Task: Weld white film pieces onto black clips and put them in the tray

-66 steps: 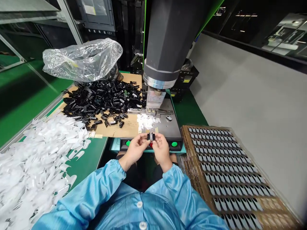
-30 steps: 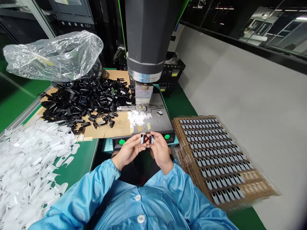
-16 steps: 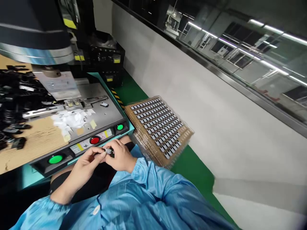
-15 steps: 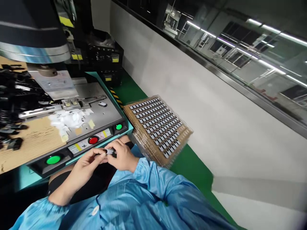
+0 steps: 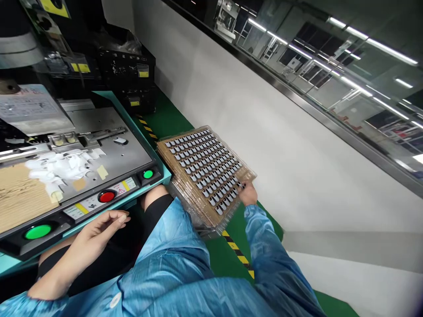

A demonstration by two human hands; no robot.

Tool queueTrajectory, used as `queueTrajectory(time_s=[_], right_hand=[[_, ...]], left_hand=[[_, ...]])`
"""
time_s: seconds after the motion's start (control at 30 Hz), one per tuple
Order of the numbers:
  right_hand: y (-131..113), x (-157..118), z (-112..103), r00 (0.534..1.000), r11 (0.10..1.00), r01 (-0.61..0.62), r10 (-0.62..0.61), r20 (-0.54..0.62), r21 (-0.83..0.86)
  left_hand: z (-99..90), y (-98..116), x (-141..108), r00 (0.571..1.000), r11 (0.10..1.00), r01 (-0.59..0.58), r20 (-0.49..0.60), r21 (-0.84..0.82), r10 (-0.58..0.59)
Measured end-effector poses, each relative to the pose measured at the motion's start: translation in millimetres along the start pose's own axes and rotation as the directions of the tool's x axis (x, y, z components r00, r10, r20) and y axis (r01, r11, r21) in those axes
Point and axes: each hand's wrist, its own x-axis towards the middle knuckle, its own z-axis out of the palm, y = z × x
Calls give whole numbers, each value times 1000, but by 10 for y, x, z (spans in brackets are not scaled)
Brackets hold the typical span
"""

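Note:
My right hand (image 5: 248, 193) is at the right edge of the tray (image 5: 247, 172), its fingers closed at the end of a row; a small grey and black piece shows partly at its fingertips. Rows of small grey and black parts (image 5: 211, 165) fill most of this tray, the top one of a stack. My left hand (image 5: 99, 233) hovers over my lap near the front of the machine, thumb and fingers curled together, and what they hold, if anything, is hidden.
On the machine's metal plate (image 5: 135, 152) lie white pieces (image 5: 66, 165) and one grey part (image 5: 120, 141). Its front panel has a red button (image 5: 106, 196) and green buttons (image 5: 147, 174). Black crates (image 5: 127, 70) stand behind, and a pale wall (image 5: 264, 145) runs along the right.
My right hand has left my left hand and reached right to the tray with the small part. The view has shifted, so the machine appears further left.

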Motion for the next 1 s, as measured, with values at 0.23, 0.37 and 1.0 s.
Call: queueTrajectory(time_s=[0.23,0.37,1.0], right_hand=[[58,43,103,997,995,3,5,78,-101],[97,63,96,997,995,9,-1,83,-97],[198,306,181,987,977,155,-148,57,-149]], left_hand=[[-56,-171,40,999,999,-3,32,47,1],[-87,-233,63,999,996,-13,43,88,9],[-55,-279,47,996,991,-57,71,118,48]])
